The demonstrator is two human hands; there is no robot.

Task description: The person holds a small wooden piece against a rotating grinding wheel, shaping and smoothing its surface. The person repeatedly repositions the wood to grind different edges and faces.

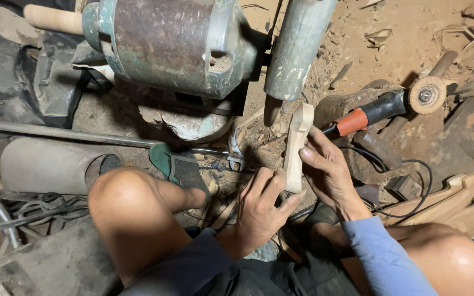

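Pale carved wooden piece (296, 147), smooth and slender, clasped by both hands' grip.

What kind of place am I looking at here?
Most likely a small woodworking shop, worked at floor level: a pale carved wooden piece held at a motor-driven sanding drum, sawdust on the ground, more carved wooden pieces nearby.
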